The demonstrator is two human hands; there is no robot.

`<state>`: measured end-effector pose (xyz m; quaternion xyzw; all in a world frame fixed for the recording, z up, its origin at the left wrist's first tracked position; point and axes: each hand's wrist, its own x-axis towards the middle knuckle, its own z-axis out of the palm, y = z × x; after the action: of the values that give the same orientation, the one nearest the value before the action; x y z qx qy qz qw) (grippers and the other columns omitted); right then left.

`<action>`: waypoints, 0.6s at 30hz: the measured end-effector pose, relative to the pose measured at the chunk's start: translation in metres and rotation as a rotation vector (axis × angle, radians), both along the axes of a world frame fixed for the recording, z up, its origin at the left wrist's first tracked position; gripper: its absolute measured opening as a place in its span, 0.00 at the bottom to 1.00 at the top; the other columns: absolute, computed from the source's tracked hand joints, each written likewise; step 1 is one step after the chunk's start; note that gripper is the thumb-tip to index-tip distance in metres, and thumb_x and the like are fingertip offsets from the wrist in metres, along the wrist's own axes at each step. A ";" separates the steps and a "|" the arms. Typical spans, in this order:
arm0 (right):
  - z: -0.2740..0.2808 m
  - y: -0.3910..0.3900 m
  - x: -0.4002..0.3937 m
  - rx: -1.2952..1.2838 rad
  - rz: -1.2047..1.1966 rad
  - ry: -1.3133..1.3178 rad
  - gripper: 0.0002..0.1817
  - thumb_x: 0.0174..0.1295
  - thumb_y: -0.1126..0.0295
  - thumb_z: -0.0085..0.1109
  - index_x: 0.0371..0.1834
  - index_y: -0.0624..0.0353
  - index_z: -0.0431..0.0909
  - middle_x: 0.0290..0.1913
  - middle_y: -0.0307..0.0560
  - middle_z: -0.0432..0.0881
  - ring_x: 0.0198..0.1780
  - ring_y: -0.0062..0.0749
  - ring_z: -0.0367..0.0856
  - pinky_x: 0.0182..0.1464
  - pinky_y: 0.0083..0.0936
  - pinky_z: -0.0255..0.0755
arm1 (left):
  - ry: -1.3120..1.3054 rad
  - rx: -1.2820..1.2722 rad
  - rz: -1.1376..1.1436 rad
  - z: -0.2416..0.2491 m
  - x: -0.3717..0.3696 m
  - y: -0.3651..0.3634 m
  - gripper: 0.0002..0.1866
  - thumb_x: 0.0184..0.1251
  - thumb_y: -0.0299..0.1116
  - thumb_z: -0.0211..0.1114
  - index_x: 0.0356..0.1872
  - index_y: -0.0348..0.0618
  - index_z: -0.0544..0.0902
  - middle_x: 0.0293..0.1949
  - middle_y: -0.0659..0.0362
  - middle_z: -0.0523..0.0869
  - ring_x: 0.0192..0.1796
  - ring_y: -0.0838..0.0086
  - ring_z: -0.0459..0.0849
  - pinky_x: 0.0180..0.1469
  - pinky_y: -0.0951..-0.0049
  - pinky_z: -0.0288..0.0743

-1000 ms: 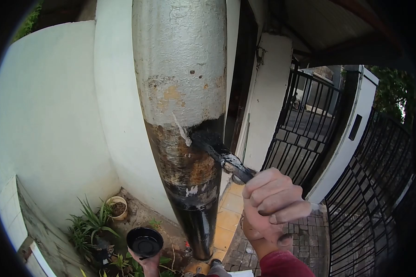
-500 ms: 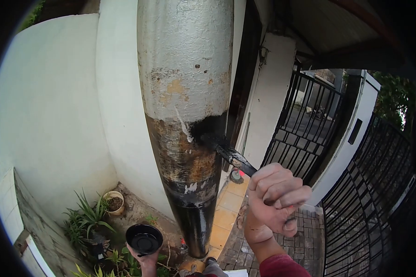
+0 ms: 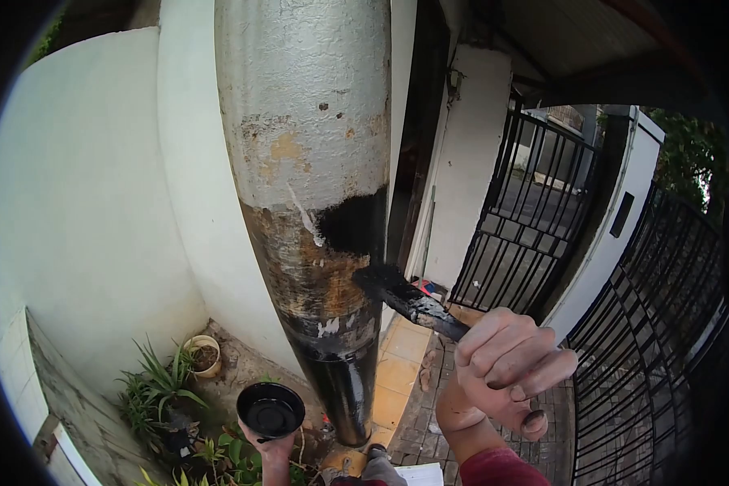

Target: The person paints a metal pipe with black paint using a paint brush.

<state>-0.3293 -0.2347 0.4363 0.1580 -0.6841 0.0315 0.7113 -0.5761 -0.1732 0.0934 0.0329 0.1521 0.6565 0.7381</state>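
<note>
- A smooth, pale wall [image 3: 89,178] stands at far left.
- A green plant with long, pointed leaves [image 3: 160,383] grows at the foot of this wall, just beside a round, cream-coloured pot [image 3: 206,362] holding soil.
- The left hand [image 3: 275,445] supports a round, black, open bowl [image 3: 270,410] from below, near its side of the column. Fingers are cupped against the bowl's lower side; most are hidden beneath it, so their full placement cannot be told. The bowl's inside is dark and glossy.
- A tall, round column [image 3: 308,97] occupies the centre. Findings by zone: silver-grey upper surface with small worn spots; rough, brown-stained middle band; glossy black lower part. A solid black patch [image 3: 356,223] covers the right side where grey meets brown.
- A flat brush with black bristles and a dark, paint-smeared handle [image 3: 417,306] is angled across the column's right edge. Its bristle end lies over the brown band, below the black patch; firm contact cannot be confirmed.
- The right hand [image 3: 514,371] grips the handle's outer end, fingers curled closed around it. Dark smudges mark the skin. A dark red sleeve [image 3: 506,470] shows at the forearm.
- A black, barred metal gate [image 3: 539,206] stands behind, at right.
</note>
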 end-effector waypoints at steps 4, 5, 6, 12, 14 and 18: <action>0.008 0.027 0.011 -0.200 0.017 -0.057 0.18 0.58 0.59 0.63 0.26 0.56 0.63 0.08 0.33 0.54 0.07 0.21 0.49 0.11 0.21 0.49 | 0.030 0.004 -0.006 -0.010 -0.002 -0.008 0.36 0.57 0.69 0.46 0.59 0.58 0.76 0.58 0.56 0.78 0.61 0.55 0.74 0.60 0.40 0.67; 0.002 0.026 0.016 -0.250 0.051 -0.053 0.19 0.58 0.59 0.64 0.27 0.58 0.65 0.08 0.33 0.55 0.08 0.21 0.48 0.12 0.21 0.48 | 0.037 0.002 -0.007 -0.011 -0.006 -0.011 0.36 0.57 0.69 0.46 0.59 0.58 0.76 0.58 0.56 0.78 0.61 0.55 0.74 0.60 0.40 0.67; 0.000 0.024 0.021 -0.297 0.086 -0.052 0.19 0.58 0.58 0.65 0.28 0.59 0.66 0.09 0.32 0.55 0.08 0.20 0.48 0.13 0.21 0.46 | 0.057 0.003 -0.005 -0.012 -0.009 -0.013 0.36 0.58 0.70 0.45 0.59 0.59 0.76 0.59 0.56 0.77 0.61 0.55 0.74 0.60 0.40 0.67; 0.034 0.030 0.035 -0.273 0.238 -0.056 0.18 0.59 0.59 0.60 0.34 0.59 0.64 0.09 0.32 0.54 0.08 0.18 0.47 0.13 0.22 0.44 | 0.127 -0.018 0.011 -0.017 -0.022 -0.018 0.36 0.59 0.71 0.44 0.59 0.59 0.75 0.59 0.57 0.77 0.61 0.55 0.73 0.60 0.43 0.67; 0.032 0.051 0.032 -0.463 0.074 -0.086 0.15 0.61 0.59 0.55 0.33 0.57 0.62 0.09 0.30 0.52 0.08 0.15 0.46 0.12 0.18 0.44 | 0.134 -0.037 0.027 -0.012 -0.025 -0.019 0.36 0.59 0.71 0.43 0.60 0.60 0.75 0.59 0.58 0.77 0.62 0.56 0.73 0.60 0.44 0.67; 0.055 0.030 0.057 -0.333 0.236 -0.201 0.14 0.62 0.58 0.50 0.33 0.56 0.60 0.09 0.29 0.51 0.07 0.14 0.45 0.10 0.15 0.42 | 0.098 0.005 0.063 -0.009 -0.023 -0.004 0.36 0.59 0.71 0.43 0.60 0.60 0.75 0.60 0.59 0.76 0.62 0.56 0.72 0.60 0.44 0.66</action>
<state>-0.2725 -0.2048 0.4911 0.1133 -0.7137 0.2426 0.6473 -0.5988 -0.1768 0.0848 0.0620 0.1874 0.6773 0.7087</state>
